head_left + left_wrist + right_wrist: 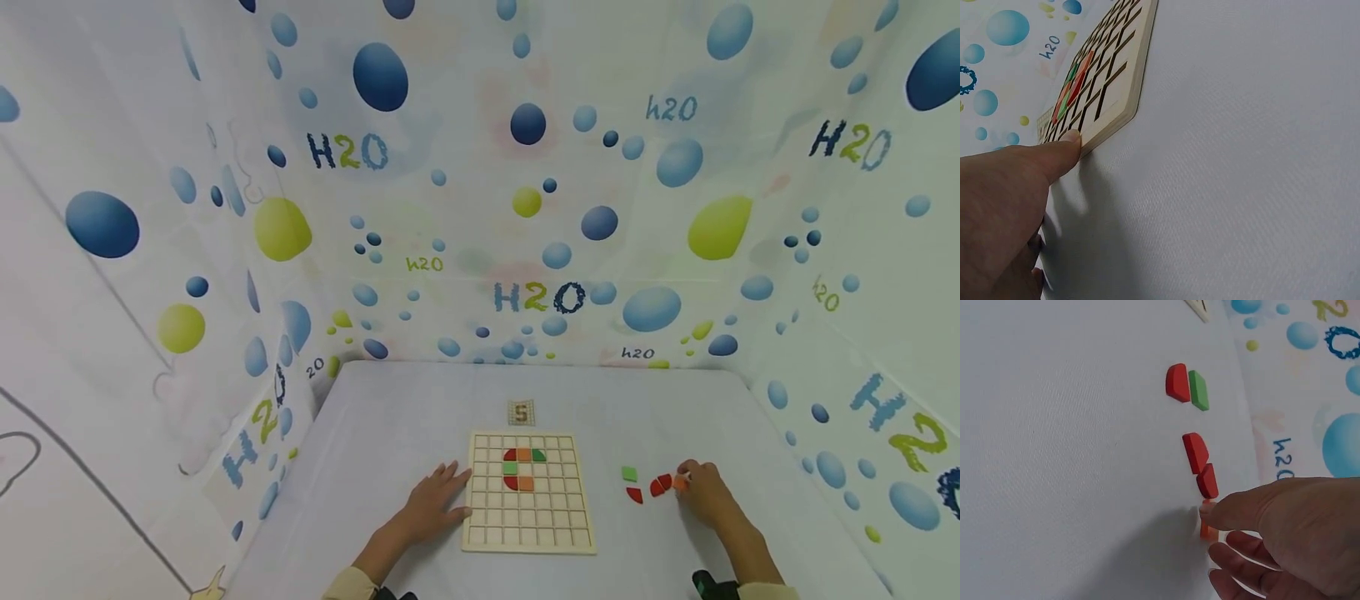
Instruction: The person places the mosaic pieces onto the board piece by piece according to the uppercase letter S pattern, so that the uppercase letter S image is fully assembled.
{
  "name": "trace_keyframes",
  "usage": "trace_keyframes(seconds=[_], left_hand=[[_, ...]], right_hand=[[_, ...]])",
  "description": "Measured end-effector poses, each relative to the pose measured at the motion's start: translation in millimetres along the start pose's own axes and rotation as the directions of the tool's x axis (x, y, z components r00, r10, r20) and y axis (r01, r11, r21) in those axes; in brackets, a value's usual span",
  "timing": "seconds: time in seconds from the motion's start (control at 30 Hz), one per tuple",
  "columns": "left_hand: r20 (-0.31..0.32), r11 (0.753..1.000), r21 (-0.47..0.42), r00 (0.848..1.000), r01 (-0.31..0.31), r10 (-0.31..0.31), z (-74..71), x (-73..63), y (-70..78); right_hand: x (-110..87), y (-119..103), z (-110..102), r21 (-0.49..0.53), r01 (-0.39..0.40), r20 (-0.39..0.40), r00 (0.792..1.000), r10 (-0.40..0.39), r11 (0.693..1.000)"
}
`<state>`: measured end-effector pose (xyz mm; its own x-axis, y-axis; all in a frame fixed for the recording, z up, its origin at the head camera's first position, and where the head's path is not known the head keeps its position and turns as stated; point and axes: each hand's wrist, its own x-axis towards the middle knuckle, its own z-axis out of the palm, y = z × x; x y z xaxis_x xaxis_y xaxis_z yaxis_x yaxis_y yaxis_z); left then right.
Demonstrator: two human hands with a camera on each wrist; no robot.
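A wooden grid board (528, 533) lies on the table with red, orange and green tiles set in its upper cells, among them a green quarter-round tile (538, 455). My left hand (433, 504) rests at the board's left edge, fingers spread, its thumb (1066, 147) on the rim. To the right of the board, my right hand (705, 493) pinches an orange tile (1205, 532) low at the table, thumb against its side. Part of that tile is hidden by the thumb. Two red quarter-round tiles (661, 485) lie just left of the fingers.
Farther left of the right hand lie a green square tile (629, 474) and another red quarter-round tile (634, 495). Beyond the board's far edge sits a small card with an S-like figure (521, 412). A patterned cloth (465, 217) hangs behind the white table (420, 400).
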<state>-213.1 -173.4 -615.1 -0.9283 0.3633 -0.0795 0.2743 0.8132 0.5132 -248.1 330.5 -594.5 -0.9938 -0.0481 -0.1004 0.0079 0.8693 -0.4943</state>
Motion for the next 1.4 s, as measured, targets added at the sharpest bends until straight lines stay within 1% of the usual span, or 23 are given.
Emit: trace_keyframes(seconds=[0.23, 0.37, 0.5, 0.67, 0.73, 0.9, 1.0, 1.07, 1.27, 1.4], left_hand=[[0.001, 1.000, 0.020, 1.000, -0.003, 0.003, 1.7, 0.9, 0.1], [-0.003, 1.000, 0.019, 1.000, -0.006, 0.006, 1.1, 0.4, 0.5], [-0.009, 1.000, 0.015, 1.000, -0.013, 0.013, 1.1, -0.4, 0.7], [-0.005, 1.000, 0.016, 1.000, -0.008, 0.008, 0.3, -1.1, 1.7], [-0.004, 1.000, 0.016, 1.000, -0.006, 0.006, -0.6, -1.3, 2.3], [-0.007, 1.000, 0.008, 1.000, -0.005, 0.006, -0.5, -1.2, 1.8], [-0.010, 1.000, 0.013, 1.000, -0.008, 0.009, 1.6, -0.1, -0.4], [-0.013, 1.000, 0.017, 1.000, -0.011, 0.012, 3.2, 0.2, -1.7], [-0.017, 1.000, 0.010, 1.000, -0.002, 0.002, 5.6, 0.6, -3.5], [-0.016, 1.000, 0.016, 1.000, -0.005, 0.005, 4.9, 0.4, -4.0]], right_hand=[[-1.9, -10.6, 9.5, 0.053, 0.064, 0.050, 0.997, -0.067, 0.997], [-2.6, -15.2, 14.3, 0.030, 0.085, 0.041, 0.995, -0.087, 0.996], [-4.7, -19.6, 15.8, 0.027, 0.065, 0.047, 0.997, -0.066, 0.998], [-9.3, -25.7, 16.3, 0.033, 0.012, 0.104, 0.994, -0.015, 0.999], [-10.8, -28.6, 16.0, 0.039, 0.009, 0.113, 0.993, -0.013, 0.999], [-11.0, -33.7, 16.4, 0.069, 0.070, 0.096, 0.992, -0.077, 0.995], [-10.3, -33.9, 18.8, 0.077, 0.093, 0.093, 0.991, -0.100, 0.993], [-10.0, -33.1, 20.5, 0.076, 0.098, 0.091, 0.990, -0.105, 0.992], [-10.3, -33.3, 22.9, 0.096, 0.074, 0.083, 0.993, -0.082, 0.993], [-10.9, -32.2, 25.2, 0.102, 0.102, 0.064, 0.992, -0.109, 0.989]])
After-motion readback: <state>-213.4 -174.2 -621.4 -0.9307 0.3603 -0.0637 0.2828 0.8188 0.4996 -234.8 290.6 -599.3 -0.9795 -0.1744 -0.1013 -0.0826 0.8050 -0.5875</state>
